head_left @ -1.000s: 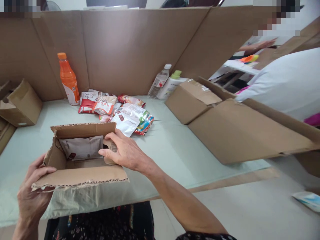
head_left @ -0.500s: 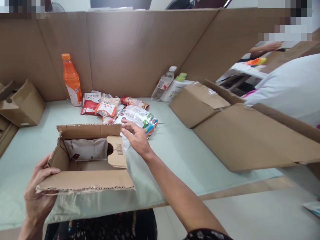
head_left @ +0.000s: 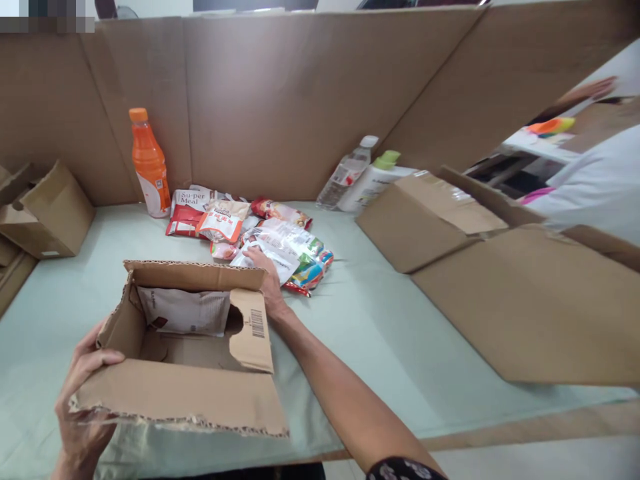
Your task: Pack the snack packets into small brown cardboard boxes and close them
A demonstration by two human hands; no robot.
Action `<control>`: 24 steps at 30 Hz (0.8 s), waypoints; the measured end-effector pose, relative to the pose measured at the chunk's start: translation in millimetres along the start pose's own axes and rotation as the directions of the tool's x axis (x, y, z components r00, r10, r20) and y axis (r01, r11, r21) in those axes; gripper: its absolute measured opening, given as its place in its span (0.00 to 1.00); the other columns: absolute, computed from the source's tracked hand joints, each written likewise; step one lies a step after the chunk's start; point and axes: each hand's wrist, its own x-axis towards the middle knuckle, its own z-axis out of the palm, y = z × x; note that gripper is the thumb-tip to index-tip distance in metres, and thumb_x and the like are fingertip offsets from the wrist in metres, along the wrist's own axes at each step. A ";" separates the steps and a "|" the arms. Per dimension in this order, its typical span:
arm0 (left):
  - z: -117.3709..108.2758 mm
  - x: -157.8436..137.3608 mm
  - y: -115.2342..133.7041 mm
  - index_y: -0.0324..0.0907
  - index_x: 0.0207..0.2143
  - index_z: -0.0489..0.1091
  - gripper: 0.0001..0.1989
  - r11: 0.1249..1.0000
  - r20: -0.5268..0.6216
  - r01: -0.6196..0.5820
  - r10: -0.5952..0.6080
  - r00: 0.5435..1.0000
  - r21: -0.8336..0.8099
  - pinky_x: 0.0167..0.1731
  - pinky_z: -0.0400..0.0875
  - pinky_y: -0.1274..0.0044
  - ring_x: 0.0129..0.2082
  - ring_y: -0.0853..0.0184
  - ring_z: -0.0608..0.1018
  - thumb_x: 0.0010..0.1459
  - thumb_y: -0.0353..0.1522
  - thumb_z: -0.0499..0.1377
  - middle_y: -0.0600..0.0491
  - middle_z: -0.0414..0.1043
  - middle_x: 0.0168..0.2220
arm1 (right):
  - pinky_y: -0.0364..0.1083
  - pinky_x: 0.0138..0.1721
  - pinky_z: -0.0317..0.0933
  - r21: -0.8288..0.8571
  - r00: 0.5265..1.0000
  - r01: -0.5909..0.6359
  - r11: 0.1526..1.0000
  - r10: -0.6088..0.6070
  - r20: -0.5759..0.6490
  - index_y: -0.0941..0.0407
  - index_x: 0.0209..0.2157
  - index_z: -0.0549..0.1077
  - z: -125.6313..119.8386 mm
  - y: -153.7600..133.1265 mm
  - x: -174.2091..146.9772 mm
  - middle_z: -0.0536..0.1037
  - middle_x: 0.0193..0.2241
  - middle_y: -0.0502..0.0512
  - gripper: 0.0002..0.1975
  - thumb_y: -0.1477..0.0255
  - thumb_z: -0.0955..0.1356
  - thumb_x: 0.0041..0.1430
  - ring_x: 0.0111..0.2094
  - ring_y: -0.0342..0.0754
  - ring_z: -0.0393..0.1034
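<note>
My left hand (head_left: 86,393) grips the left side of an open cardboard box (head_left: 177,388), its thumb over the front flap. Inside, a pale packet (head_left: 187,312) leans against the far wall. Beyond the box's right rear corner, my right hand (head_left: 267,273) has its fingers stretched over a white packet (head_left: 283,259), touching it; the box flap partly hides this hand. Around that packet lie a colourful snack bag (head_left: 314,268), a red and white "Su-per Meal" pouch (head_left: 186,217), a cream and orange pouch (head_left: 225,220) and a red packet (head_left: 283,212).
An orange drink bottle (head_left: 150,167) stands at the back left by a cardboard screen (head_left: 310,100). A clear bottle (head_left: 347,175) and a white green-capped bottle (head_left: 367,187) lean at the back right. Cardboard boxes (head_left: 525,303) occupy the right, another box (head_left: 63,213) the left. A person's sleeve (head_left: 605,173) shows beyond.
My right hand has moved down behind the box's corner onto the white packet. The box has tilted slightly towards me, still in my left hand. The view has shifted a little.
</note>
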 end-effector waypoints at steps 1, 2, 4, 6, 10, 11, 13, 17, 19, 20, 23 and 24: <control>2.0 -0.2 -1.1 0.49 0.37 0.77 0.26 1.000 -0.010 -0.002 0.002 1.000 0.003 0.49 0.76 0.60 0.55 0.44 0.76 0.53 0.60 0.63 0.47 0.76 0.39 | 0.63 0.66 0.56 -0.006 1.000 0.010 1.000 -0.010 0.001 0.54 0.56 0.72 -1.0 0.9 -0.1 0.72 0.61 0.65 0.25 0.66 0.67 0.56 0.64 0.60 0.64; 3.8 -0.5 -2.0 0.49 0.38 0.77 0.26 1.000 -0.016 -0.003 0.003 1.000 0.004 0.49 0.76 0.59 0.56 0.44 0.76 0.53 0.60 0.63 0.47 0.76 0.40 | 0.62 0.66 0.57 -0.011 1.000 0.019 1.000 -0.019 -0.002 0.54 0.57 0.71 -2.5 1.6 0.9 0.71 0.62 0.65 0.26 0.66 0.67 0.57 0.65 0.59 0.63; 6.8 -0.6 -2.5 0.50 0.38 0.77 0.25 1.000 -0.012 0.009 -0.009 1.000 -0.005 0.50 0.76 0.59 0.57 0.44 0.75 0.53 0.59 0.64 0.47 0.76 0.41 | 0.60 0.66 0.57 -0.017 0.999 0.031 0.999 -0.032 -0.020 0.54 0.60 0.69 -6.6 1.2 6.9 0.67 0.65 0.65 0.28 0.65 0.67 0.59 0.67 0.58 0.60; 8.6 0.0 -1.9 0.50 0.38 0.77 0.26 0.999 0.012 0.031 -0.031 0.999 -0.017 0.51 0.76 0.60 0.57 0.44 0.75 0.52 0.60 0.64 0.47 0.76 0.42 | 0.61 0.67 0.54 -0.040 0.998 0.046 0.998 -0.047 -0.045 0.55 0.63 0.67 -9.8 -2.0 18.1 0.61 0.68 0.67 0.30 0.64 0.68 0.59 0.70 0.60 0.54; 10.2 1.8 -0.2 0.51 0.39 0.77 0.25 1.000 0.028 0.016 -0.016 0.999 -0.022 0.50 0.76 0.59 0.56 0.44 0.75 0.53 0.59 0.64 0.47 0.76 0.43 | 0.63 0.67 0.51 -0.256 0.995 0.101 0.961 -0.100 0.015 0.57 0.65 0.64 -2.8 -12.7 47.7 0.56 0.71 0.68 0.34 0.66 0.70 0.59 0.70 0.64 0.51; 10.5 2.1 -0.2 0.51 0.40 0.77 0.24 1.000 0.027 0.006 -0.005 1.000 -0.016 0.50 0.75 0.59 0.57 0.44 0.75 0.54 0.59 0.64 0.47 0.76 0.44 | 0.63 0.67 0.51 -0.315 0.992 0.119 0.942 -0.102 0.070 0.56 0.65 0.65 2.3 -14.4 53.8 0.58 0.71 0.67 0.33 0.67 0.70 0.59 0.69 0.65 0.53; 10.6 2.2 -0.7 0.52 0.41 0.77 0.24 1.000 0.019 -0.018 0.018 1.000 -0.005 0.50 0.74 0.58 0.57 0.44 0.75 0.55 0.59 0.63 0.48 0.76 0.43 | 0.63 0.66 0.51 -0.377 0.982 0.144 0.915 -0.085 0.168 0.55 0.63 0.69 14.6 -14.7 61.2 0.63 0.68 0.66 0.30 0.69 0.70 0.59 0.67 0.65 0.56; 7.9 0.8 -2.8 0.51 0.40 0.77 0.23 0.999 0.025 -0.037 0.037 0.999 0.003 0.51 0.74 0.58 0.56 0.43 0.75 0.54 0.57 0.64 0.49 0.77 0.39 | 0.62 0.65 0.52 -0.382 0.977 0.142 0.913 -0.067 0.202 0.56 0.62 0.70 31.2 -4.5 55.0 0.67 0.66 0.67 0.27 0.70 0.69 0.62 0.66 0.64 0.59; 6.0 0.2 -3.7 0.50 0.40 0.77 0.23 0.999 0.037 -0.035 0.035 0.999 -0.002 0.51 0.74 0.58 0.56 0.44 0.75 0.54 0.57 0.65 0.48 0.78 0.41 | 0.61 0.65 0.53 -0.375 0.976 0.153 0.914 -0.081 0.201 0.56 0.62 0.70 28.8 2.5 44.3 0.67 0.67 0.66 0.25 0.69 0.68 0.64 0.68 0.63 0.57; 5.4 0.1 -4.0 0.50 0.41 0.77 0.24 0.999 0.041 -0.033 0.034 0.999 -0.008 0.51 0.74 0.59 0.57 0.45 0.75 0.54 0.57 0.65 0.48 0.78 0.43 | 0.61 0.65 0.53 -0.370 0.975 0.164 0.915 -0.093 0.202 0.55 0.61 0.71 24.9 5.7 37.9 0.67 0.67 0.64 0.24 0.69 0.67 0.65 0.68 0.62 0.57; 5.5 0.7 -4.9 0.49 0.41 0.78 0.25 0.999 0.035 -0.043 0.043 0.998 -0.018 0.51 0.74 0.62 0.57 0.46 0.74 0.55 0.58 0.63 0.47 0.77 0.46 | 0.59 0.65 0.55 -0.348 0.968 0.205 0.915 -0.138 0.208 0.52 0.60 0.73 6.6 14.2 16.7 0.69 0.65 0.60 0.22 0.70 0.66 0.65 0.66 0.60 0.60; 6.1 1.0 -5.1 0.49 0.41 0.78 0.25 0.998 0.028 -0.058 0.058 0.998 -0.020 0.50 0.73 0.63 0.57 0.47 0.75 0.56 0.59 0.63 0.47 0.78 0.46 | 0.59 0.65 0.56 -0.341 0.967 0.217 0.915 -0.153 0.205 0.52 0.60 0.73 0.1 16.6 9.4 0.70 0.65 0.60 0.22 0.70 0.66 0.64 0.65 0.60 0.61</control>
